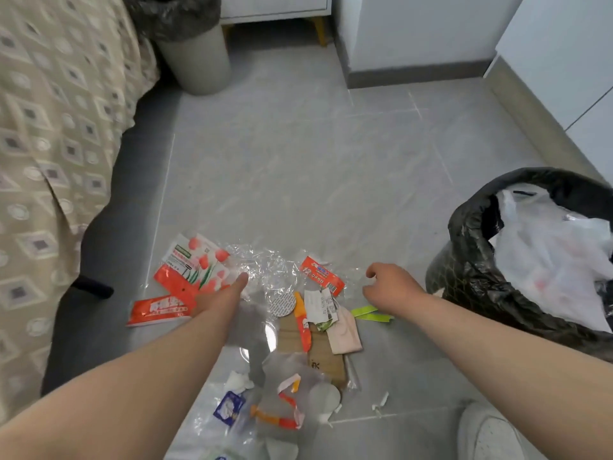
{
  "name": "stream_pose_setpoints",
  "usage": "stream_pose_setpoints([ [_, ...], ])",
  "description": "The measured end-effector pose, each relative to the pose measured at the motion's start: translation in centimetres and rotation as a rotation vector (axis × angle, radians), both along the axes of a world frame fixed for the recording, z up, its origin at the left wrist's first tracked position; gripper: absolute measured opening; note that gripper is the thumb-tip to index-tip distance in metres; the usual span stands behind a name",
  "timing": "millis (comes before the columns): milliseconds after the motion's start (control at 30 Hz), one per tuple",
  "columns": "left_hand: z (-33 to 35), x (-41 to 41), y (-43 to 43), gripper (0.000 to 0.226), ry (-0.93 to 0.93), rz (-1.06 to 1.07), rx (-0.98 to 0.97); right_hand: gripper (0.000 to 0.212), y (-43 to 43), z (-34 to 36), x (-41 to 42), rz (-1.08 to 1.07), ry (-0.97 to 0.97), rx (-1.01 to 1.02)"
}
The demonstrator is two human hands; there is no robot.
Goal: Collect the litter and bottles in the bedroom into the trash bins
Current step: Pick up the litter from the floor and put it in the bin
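Observation:
Litter lies scattered on the grey tile floor. It includes a red-and-white tulip wrapper, a red wrapper, crumpled clear film, a red-labelled clear wrapper, a cardboard piece and a green strip. My left hand reaches forward, fingertips touching the clear film. My right hand hovers at the edge of the red-labelled wrapper, thumb and curled fingers apart with nothing seen between them. A bin with a black bag stands just right of that hand.
A white plastic bag fills the near bin. A second grey bin with a black liner stands far back beside the bed. More scraps and a blue sachet lie near me. A white shoe is at bottom right.

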State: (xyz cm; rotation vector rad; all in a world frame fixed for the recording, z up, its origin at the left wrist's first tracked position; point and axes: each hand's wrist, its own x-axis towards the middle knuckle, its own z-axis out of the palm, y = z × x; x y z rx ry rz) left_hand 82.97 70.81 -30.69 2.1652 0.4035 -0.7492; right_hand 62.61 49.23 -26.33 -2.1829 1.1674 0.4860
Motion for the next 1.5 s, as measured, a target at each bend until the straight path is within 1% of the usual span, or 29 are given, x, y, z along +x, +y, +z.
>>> stream_pose_setpoints([
  [67, -1.4, 0.3, -1.7, 0.11, 0.107, 0.003, 0.034, 0.061, 0.8, -2.0, -0.8, -0.002, 0.081, 0.019],
  [133, -3.0, 0.4, -2.9, 0.128, 0.21, -0.025, 0.1, 0.078, 2.1, -3.5, -1.1, -0.06, 0.142, 0.082],
  [200, -4.5, 0.5, -3.2, 0.128, 0.218, -0.02, 0.12, 0.088, 3.9, -4.6, -0.9, -0.114, 0.191, 0.128],
  [267, -5.3, 0.5, -3.2, 0.118, 0.184, -0.005, 0.137, 0.091, 5.6, -5.4, -0.5, -0.093, 0.23, 0.107],
  [367, -5.8, 1.1, -2.7, 0.091, 0.135, -0.009, 0.15, 0.086, 7.3, -5.6, 0.2, -0.143, 0.171, 0.118],
  [433, -6.5, 1.8, -2.3, 0.073, 0.154, -0.104, 0.199, 0.077, 7.8, -5.7, 0.7, -0.23, 0.122, 0.166],
  [500, -7.7, 2.4, -1.8, 0.062, 0.163, -0.133, 0.19, 0.065, 8.1, -6.1, 0.9, -0.314, 0.074, 0.197],
  [567, -8.2, 2.5, -1.5, 0.052, 0.14, -0.12, 0.145, 0.058, 8.3, -6.3, 0.9, -0.381, 0.028, 0.213],
  [633, -6.5, 1.8, -1.5, 0.035, 0.06, -0.11, 0.11, 0.051, 8.1, -6.3, 0.8, -0.425, -0.02, 0.243],
  [700, -4.4, 1.1, -1.6, 0.017, -0.043, -0.184, 0.116, 0.033, 7.6, -6.2, 0.6, -0.444, -0.062, 0.275],
  [733, -3.7, 1.0, -1.6, 0.011, -0.107, -0.215, 0.125, 0.025, 7.3, -6.2, 0.4, -0.447, -0.082, 0.287],
  [800, -2.2, 1.0, -1.3, 0.015, -0.262, -0.224, 0.127, 0.015, 6.5, -5.9, 0.2, -0.441, -0.129, 0.302],
  [833, -1.9, 1.4, -1.1, 0.019, -0.36, -0.217, 0.158, 0.011, 6.1, -5.7, 0.1, -0.438, -0.16, 0.309],
  [867, -1.7, 1.8, -0.8, 0.028, -0.446, -0.223, 0.225, 0.006, 5.8, -5.4, 0.1, -0.439, -0.194, 0.323],
  [900, -1.8, 2.4, -0.5, 0.045, -0.482, -0.241, 0.298, 0.007, 5.5, -5.2, 0.0, -0.445, -0.218, 0.34],
  [967, -2.0, 3.9, 0.1, 0.082, -0.417, -0.296, 0.376, 0.016, 5.0, -4.9, -0.3, -0.46, -0.24, 0.361],
  [1000, -2.2, 4.5, 0.4, 0.096, -0.354, -0.335, 0.377, 0.016, 4.9, -4.8, -0.4, -0.471, -0.241, 0.368],
  [1033, -2.3, 4.9, 0.6, 0.101, -0.292, -0.373, 0.357, 0.015, 4.7, -4.9, -0.5, -0.482, -0.242, 0.375],
  [1067, -2.5, 5.4, 0.7, 0.094, -0.248, -0.408, 0.329, 0.013, 4.6, -4.9, -0.5, -0.497, -0.246, 0.382],
  [1133, -2.5, 5.7, 0.8, 0.052, -0.23, -0.466, 0.273, 0.01, 4.6, -4.9, -0.3, -0.509, -0.253, 0.385],
  [1167, -2.4, 5.7, 0.9, 0.034, -0.244, -0.493, 0.268, 0.009, 4.5, -4.9, -0.2, -0.513, -0.264, 0.386],
  [1200, -2.1, 5.8, 1.0, 0.025, -0.272, -0.52, 0.276, 0.007, 4.4, -4.8, 0.0, -0.519, -0.276, 0.388],
  [1267, -1.1, 6.0, 1.3, 0.024, -0.326, -0.554, 0.309, 0.007, 4.3, -4.0, 0.5, -0.523, -0.304, 0.395],
  [1367, 1.4, 7.0, 1.6, 0.028, -0.409, -0.545, 0.373, 0.015, 3.7, -1.7, 1.6, -0.471, -0.346, 0.383],
  [1433, 4.0, 7.8, 1.8, 0.031, -0.453, -0.517, 0.35, 0.021, 3.2, 0.6, 2.4, -0.43, -0.376, 0.36],
  [1500, 6.8, 8.4, 2.0, 0.032, -0.483, -0.484, 0.277, 0.022, 2.7, 3.3, 3.3, -0.387, -0.406, 0.334],
])
